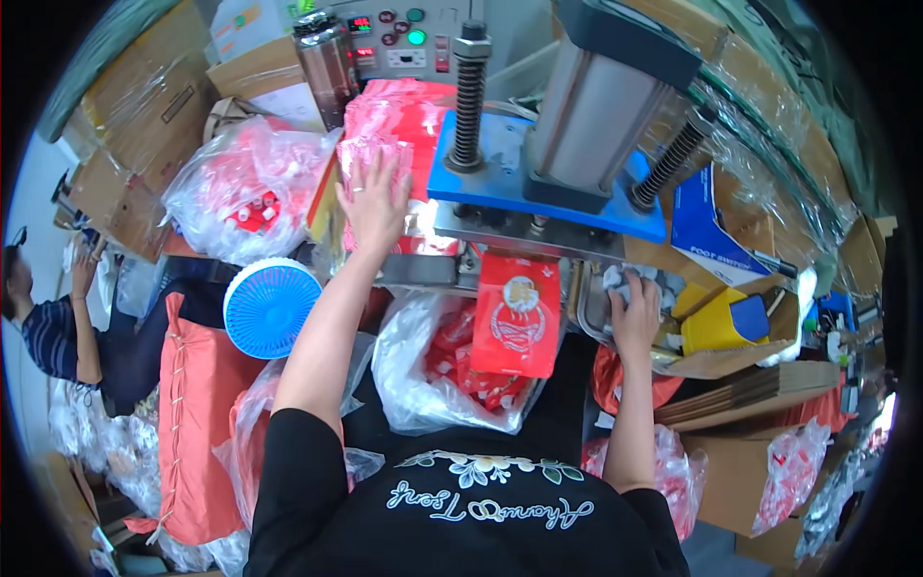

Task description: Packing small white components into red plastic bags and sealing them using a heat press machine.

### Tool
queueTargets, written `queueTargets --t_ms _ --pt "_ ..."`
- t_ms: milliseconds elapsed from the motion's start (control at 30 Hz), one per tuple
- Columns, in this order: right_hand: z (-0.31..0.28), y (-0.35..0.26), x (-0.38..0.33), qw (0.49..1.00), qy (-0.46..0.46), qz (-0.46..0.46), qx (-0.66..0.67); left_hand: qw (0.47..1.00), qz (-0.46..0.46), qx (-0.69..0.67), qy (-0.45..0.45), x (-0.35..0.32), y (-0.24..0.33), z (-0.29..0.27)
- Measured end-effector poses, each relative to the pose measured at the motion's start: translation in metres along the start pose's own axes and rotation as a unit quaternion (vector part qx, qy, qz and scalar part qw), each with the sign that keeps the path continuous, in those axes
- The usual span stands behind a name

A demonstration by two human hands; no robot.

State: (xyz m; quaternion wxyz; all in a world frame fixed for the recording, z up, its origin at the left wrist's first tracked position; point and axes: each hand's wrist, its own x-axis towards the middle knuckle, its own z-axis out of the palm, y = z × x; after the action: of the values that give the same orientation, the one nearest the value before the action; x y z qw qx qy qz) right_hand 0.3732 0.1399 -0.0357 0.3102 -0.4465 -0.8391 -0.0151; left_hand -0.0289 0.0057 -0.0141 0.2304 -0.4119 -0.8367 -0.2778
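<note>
My left hand [375, 204] lies with spread fingers on a pile of pink-red flat packets [396, 115] left of a blue press [548, 192]. My right hand [636, 315], fingers curled, grips a grey crumpled piece [663, 281] in a metal tray [588, 313] right of the press; its exact kind is unclear. Between my hands, a red paper envelope [517, 332] with a gold-and-white print sticks out from under the press toward me. Below it, an open clear plastic bag [404, 375] holds several red pieces.
Left are a blue round fan [272, 306], a clear bag of red pieces [252, 192] and a red cushion-like bundle [197, 423]. A dark bottle [327, 72] stands by the control panel [409, 29]. Right are cardboard boxes [760, 385] and a yellow-blue thing [721, 325]. Another person [58, 317] sits far left.
</note>
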Motion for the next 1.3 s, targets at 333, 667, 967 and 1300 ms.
queueTargets --t_ms 333,667,967,1300 --pt "-0.008 -0.002 -0.001 0.987 -0.009 -0.009 0.161 0.997 0.066 -0.038 -0.003 -0.039 -0.009 -0.017" --pt "-0.039 0.01 -0.004 0.9 -0.124 0.17 0.382 0.97 0.034 -0.218 -0.1 -0.12 0.005 -0.079" --pt "-0.08 -0.099 0.012 0.906 -0.249 -0.111 0.324 0.816 -0.142 -0.468 -0.31 -0.173 0.067 -0.073" --pt "-0.048 -0.098 0.016 0.806 -0.341 0.0 0.483 0.717 -0.199 -0.529 -0.407 -0.177 0.086 -0.06"
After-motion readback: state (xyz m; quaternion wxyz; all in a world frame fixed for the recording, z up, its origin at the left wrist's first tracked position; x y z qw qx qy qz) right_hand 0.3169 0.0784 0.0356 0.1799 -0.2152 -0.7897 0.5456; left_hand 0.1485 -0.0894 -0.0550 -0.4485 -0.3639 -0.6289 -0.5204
